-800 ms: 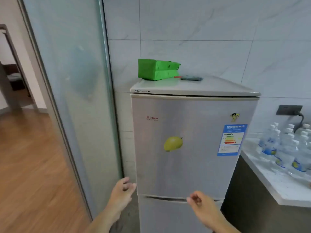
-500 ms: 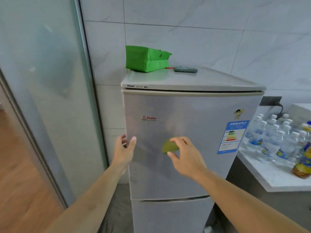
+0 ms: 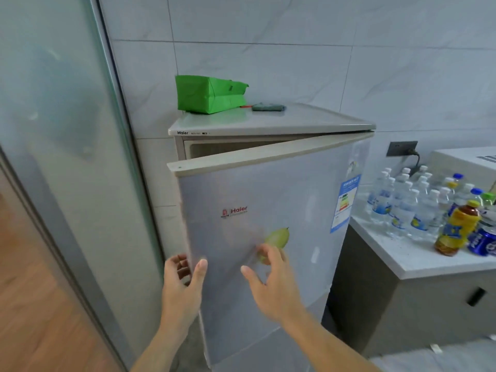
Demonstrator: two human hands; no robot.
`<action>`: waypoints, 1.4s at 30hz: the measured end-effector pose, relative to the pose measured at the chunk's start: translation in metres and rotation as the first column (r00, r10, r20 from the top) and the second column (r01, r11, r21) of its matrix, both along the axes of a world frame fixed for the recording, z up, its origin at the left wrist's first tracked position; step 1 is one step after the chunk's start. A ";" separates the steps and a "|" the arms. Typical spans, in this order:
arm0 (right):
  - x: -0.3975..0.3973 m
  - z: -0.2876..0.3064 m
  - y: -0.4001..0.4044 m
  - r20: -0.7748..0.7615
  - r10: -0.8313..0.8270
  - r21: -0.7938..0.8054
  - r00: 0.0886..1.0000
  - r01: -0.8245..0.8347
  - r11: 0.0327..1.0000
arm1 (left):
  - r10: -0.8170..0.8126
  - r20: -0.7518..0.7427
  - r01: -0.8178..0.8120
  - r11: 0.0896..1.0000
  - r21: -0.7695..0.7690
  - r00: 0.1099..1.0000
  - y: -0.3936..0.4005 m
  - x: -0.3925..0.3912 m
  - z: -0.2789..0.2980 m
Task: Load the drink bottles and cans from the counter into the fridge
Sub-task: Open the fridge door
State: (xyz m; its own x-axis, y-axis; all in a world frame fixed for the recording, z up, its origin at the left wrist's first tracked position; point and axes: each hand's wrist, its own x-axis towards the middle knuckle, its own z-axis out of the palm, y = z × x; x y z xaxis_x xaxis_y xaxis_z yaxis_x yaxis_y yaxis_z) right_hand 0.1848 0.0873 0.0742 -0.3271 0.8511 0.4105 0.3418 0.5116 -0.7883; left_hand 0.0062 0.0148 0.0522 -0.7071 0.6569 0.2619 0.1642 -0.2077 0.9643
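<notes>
A silver fridge [image 3: 268, 122] stands against the tiled wall, and its upper door [image 3: 268, 210] is swung partly open, hinged on the right. My left hand [image 3: 182, 283] grips the door's left edge, fingers curled behind it and thumb on the front. Loose-fingered, my right hand [image 3: 271, 280] hovers in front of the door near a green pear magnet [image 3: 277, 237]. On the white counter [image 3: 402, 253] to the right stand several clear water bottles [image 3: 402, 205], a yellow-labelled tea bottle [image 3: 457, 226] and a blue can [image 3: 483, 241].
A green bag [image 3: 209, 93] and a small dark cloth [image 3: 268, 107] lie on top of the fridge. A frosted glass sliding door [image 3: 67, 157] stands close on the left. A wall socket [image 3: 401, 149] with a plug sits above the counter.
The upper fridge door has swung from closed to partly open, pulled by my left hand at its left edge. My right hand has dropped slightly below the magnet.
</notes>
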 end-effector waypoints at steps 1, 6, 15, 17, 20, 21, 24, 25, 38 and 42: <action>0.012 -0.006 -0.016 -0.014 0.015 -0.026 1.000 -0.016 1.000 | -0.001 -0.016 0.001 1.000 0.015 1.000 -0.016 0.016 -0.003; 0.086 -0.032 -0.085 -0.061 0.040 0.021 0.997 -0.039 0.999 | -0.062 -0.094 0.071 0.993 0.098 0.994 -0.082 0.105 -0.015; 0.244 -0.075 -0.146 -0.152 -0.180 -0.064 0.972 0.172 0.983 | -0.395 -0.222 0.379 0.918 -0.113 0.891 -0.132 0.289 -0.015; 0.273 -0.074 -0.142 -0.222 -0.275 -0.090 0.935 0.261 0.961 | -0.478 -0.198 0.452 0.877 -0.166 0.856 -0.128 0.314 -0.009; 0.320 -0.073 -0.127 -0.237 -0.419 -0.107 0.876 0.405 0.908 | -0.508 -0.170 0.478 0.858 -0.186 0.845 -0.117 0.337 -0.003; 0.336 -0.075 -0.121 -0.229 -0.449 -0.118 0.864 0.433 0.894 | -0.504 -0.164 0.474 0.860 -0.188 0.848 -0.112 0.342 -0.002; 0.375 -0.077 -0.100 -0.207 -0.532 -0.143 0.821 0.512 0.847 | -0.489 -0.156 0.458 0.867 -0.198 0.858 -0.090 0.350 -0.002; 0.385 -0.077 -0.092 -0.203 -0.566 -0.150 0.799 0.546 0.825 | -0.490 -0.153 0.458 0.866 -0.201 0.858 -0.080 0.352 -0.003; 0.518 -0.035 0.062 -0.125 -0.699 -0.385 0.704 0.615 0.688 | -0.603 -0.205 0.573 0.797 -0.191 0.771 0.041 0.398 -0.025; 0.550 -0.026 0.115 -0.018 -0.668 -0.431 0.744 0.597 0.676 | -0.620 -0.214 0.577 0.783 -0.234 0.755 0.067 0.434 -0.029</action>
